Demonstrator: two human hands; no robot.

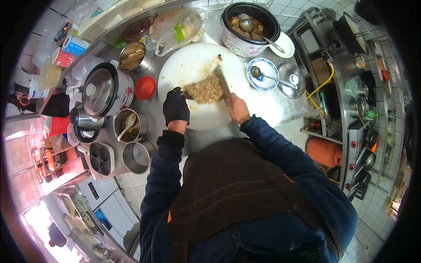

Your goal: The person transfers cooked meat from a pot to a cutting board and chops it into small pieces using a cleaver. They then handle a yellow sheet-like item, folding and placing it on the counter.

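A heap of chopped brown meat lies on a round white cutting board. My right hand grips a cleaver, its broad blade standing along the heap's right edge. In a black glove, my left hand rests at the left edge of the heap with its fingers curled. Something dark shows by its fingertips; whether it is held cannot be told. A small dark scrap lies on the board beyond the blade.
Behind the board stands a cooker pot of stew with ladles. To the right are a blue-rimmed bowl and a steel lid. Leftward sit a red bowl, a lidded rice cooker and steel pots.
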